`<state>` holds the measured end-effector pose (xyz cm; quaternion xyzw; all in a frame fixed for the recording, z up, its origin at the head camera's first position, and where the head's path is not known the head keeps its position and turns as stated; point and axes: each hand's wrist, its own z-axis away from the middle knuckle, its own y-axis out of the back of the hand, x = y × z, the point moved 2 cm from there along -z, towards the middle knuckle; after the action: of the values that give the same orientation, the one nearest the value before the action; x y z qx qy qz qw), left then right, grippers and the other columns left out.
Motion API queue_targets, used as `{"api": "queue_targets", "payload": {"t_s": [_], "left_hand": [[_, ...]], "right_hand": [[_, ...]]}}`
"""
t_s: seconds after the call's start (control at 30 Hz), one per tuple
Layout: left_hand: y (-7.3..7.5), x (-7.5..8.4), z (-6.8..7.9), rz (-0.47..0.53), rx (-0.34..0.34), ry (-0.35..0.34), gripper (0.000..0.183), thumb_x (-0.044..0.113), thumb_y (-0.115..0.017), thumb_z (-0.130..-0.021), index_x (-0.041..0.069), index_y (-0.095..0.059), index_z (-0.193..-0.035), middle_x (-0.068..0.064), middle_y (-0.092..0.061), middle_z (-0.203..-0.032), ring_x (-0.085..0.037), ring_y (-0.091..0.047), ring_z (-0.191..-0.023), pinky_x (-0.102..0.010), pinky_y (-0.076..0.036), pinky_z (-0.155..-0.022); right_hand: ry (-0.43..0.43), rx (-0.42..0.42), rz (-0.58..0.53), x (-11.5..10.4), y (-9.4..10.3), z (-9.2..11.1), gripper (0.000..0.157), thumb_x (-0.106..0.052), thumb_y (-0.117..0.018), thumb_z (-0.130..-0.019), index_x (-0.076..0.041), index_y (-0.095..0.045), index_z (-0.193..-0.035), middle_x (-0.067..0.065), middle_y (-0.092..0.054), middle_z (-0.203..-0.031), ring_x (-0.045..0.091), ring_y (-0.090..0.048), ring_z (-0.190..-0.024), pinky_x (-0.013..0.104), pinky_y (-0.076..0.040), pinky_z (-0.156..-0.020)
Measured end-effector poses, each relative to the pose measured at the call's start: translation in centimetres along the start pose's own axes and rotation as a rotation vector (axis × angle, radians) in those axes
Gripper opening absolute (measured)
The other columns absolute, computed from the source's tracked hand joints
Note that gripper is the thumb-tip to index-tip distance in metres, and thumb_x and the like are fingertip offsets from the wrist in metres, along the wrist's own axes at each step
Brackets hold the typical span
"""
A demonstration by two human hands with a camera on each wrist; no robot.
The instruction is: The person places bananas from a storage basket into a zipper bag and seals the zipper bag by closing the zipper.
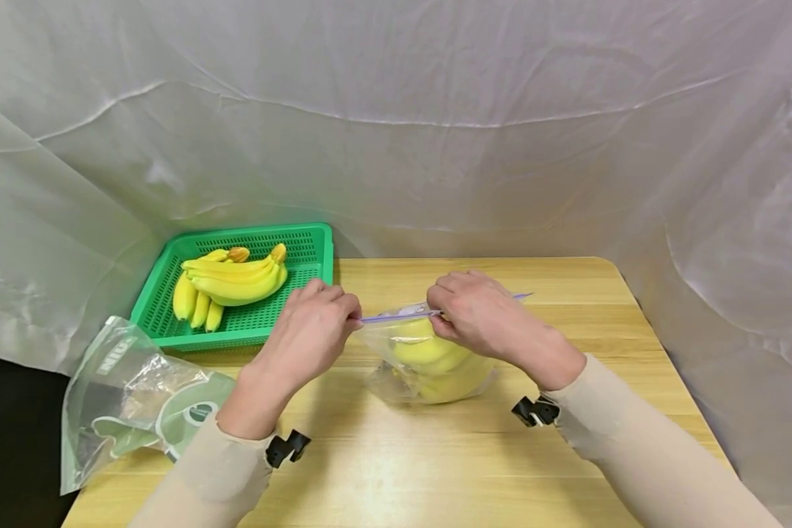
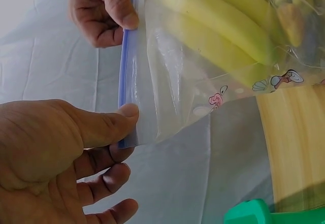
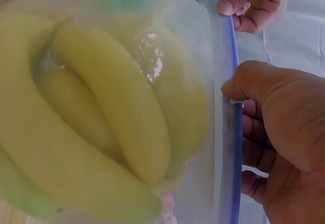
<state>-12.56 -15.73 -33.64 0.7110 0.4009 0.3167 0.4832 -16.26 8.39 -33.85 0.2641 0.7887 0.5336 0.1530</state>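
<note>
zip bag (image 2: 165, 102): glossy plastic | basket (image 1: 221, 339): plastic | table (image 1: 383, 462): smooth, shiny wood

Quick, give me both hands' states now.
Left hand: closed, pinching one end of the purple zip strip on the clear bag.
Right hand: closed, pinching the same strip farther along.

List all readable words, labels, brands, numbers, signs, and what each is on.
None reads with certainty.
Clear-and-green packaging bag: white lettering, sideways, too blurred to quote.
Round emblem on that bag: any text too small to read.
Zip-lock bag: cartoon prints, no legible words.
</note>
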Motion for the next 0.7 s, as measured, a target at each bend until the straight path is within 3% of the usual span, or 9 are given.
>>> {"api": "queue_targets", "payload": {"t_s": [0.7], "left_hand": [[0.2, -0.6, 0.2, 0.024, -0.001, 0.019, 0.007, 0.02, -0.072, -0.088, 0.018, -0.067, -0.084, 0.006, -0.059, -0.08, -0.02, -0.047, -0.084, -0.033, -0.038, -0.072]], "right_hand": [[0.001, 0.016, 0.014, 1.5, 0.9, 1.4, 0.011, -0.012, -0.058, -0.085, -0.014, -0.052, -0.075, -0.005, -0.047, -0.071, 0.015, -0.042, -0.066, 0.029, -0.035, -0.062]]}}
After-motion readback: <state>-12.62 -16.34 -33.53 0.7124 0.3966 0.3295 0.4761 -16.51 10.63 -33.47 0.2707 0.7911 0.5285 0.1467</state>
